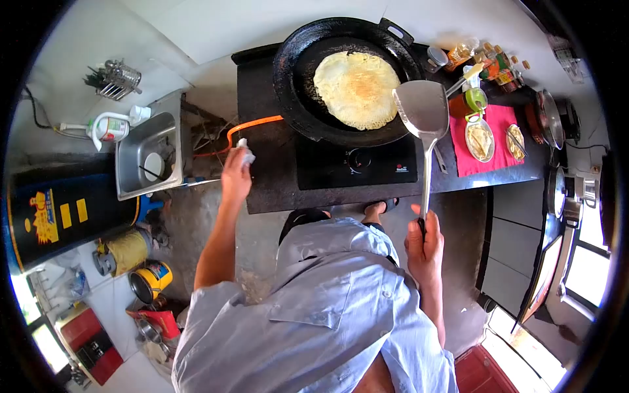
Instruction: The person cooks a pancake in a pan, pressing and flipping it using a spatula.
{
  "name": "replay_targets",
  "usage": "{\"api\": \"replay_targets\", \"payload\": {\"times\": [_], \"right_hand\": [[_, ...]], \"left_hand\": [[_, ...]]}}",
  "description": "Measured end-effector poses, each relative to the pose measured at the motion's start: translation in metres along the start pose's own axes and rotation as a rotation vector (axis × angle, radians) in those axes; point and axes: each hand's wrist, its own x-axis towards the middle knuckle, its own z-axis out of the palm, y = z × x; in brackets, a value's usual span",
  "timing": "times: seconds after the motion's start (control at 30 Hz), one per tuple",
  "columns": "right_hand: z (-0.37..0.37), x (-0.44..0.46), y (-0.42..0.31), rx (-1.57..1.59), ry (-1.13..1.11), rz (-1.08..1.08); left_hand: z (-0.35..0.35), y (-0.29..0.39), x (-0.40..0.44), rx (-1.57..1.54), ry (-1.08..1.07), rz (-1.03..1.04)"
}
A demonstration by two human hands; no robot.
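Observation:
My right hand [426, 249] is wrapped round the dark handle end of a metal wok spatula [422, 114]. Its broad blade points away from me, just off the right rim of a black wok [286, 85]. Inside the wok lies a round, pale yellow pancake [357, 88], browned near its middle. My left hand [234, 178] is closed on a crumpled white tissue or cloth [246, 156], by the counter's left edge. Under the wok is a black cooktop [386, 169] with a round control knob.
On the right, a red cloth [472, 160] bears an oval dish of folded food [480, 141] and a smaller dish [515, 143]. Bottles and jars [498, 69] stand behind. An orange hose [252, 123] runs leftward from the wok. A steel sink [124, 177] is at left.

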Motion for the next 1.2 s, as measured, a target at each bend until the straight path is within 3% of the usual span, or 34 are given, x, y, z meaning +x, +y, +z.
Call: {"api": "replay_targets", "payload": {"times": [0.03, 0.2, 0.27, 0.37, 0.47, 0.57, 0.6, 0.63, 0.7, 0.77, 0.83, 0.97, 1.07, 1.2], "right_hand": [[0.001, 0.001, -0.003, -0.020, -0.019, -0.006], [0.008, 0.007, -0.006, -0.042, -0.078, -0.032], [0.011, 0.008, -0.013, -0.018, -0.111, 0.051], [0.020, 0.012, -0.006, -0.032, -0.113, -0.044], [0.025, 0.014, -0.016, -0.018, -0.139, -0.031], [0.023, 0.017, -0.027, -0.047, -0.163, -0.049], [0.021, 0.018, -0.026, -0.055, -0.167, -0.056], [0.020, 0.018, -0.025, -0.061, -0.171, -0.062], [0.020, 0.018, -0.021, -0.073, -0.129, -0.080], [0.016, 0.017, -0.021, -0.086, -0.104, -0.048], [0.016, 0.013, -0.012, -0.028, -0.078, -0.016], [0.011, 0.010, -0.006, 0.001, -0.056, 0.078], [0.010, 0.011, -0.005, 0.054, 0.002, 0.040], [0.002, 0.016, -0.008, 0.119, 0.082, 0.017]], "left_hand": [[0.009, -0.003, -0.006, 0.116, -0.056, 0.130], [0.023, 0.015, -0.048, 0.081, -0.083, 0.150], [0.033, 0.036, -0.060, 0.023, -0.224, 0.181], [0.065, 0.069, -0.082, 0.066, -0.331, 0.349], [0.061, 0.125, -0.077, -0.096, -0.418, 0.257], [0.058, 0.113, -0.075, -0.073, -0.477, 0.401], [0.056, 0.097, -0.078, 0.017, -0.406, 0.519], [0.046, 0.085, -0.076, -0.036, -0.495, 0.429], [0.018, 0.069, -0.071, 0.144, -0.387, 0.371], [0.001, 0.050, -0.066, 0.322, -0.369, 0.163], [0.002, 0.023, -0.060, 0.304, -0.286, 0.121], [0.023, 0.035, -0.043, 0.397, -0.196, 0.154], [0.041, 0.055, -0.037, 0.307, -0.214, 0.309], [0.052, 0.099, -0.034, 0.268, -0.475, 0.376]]}}
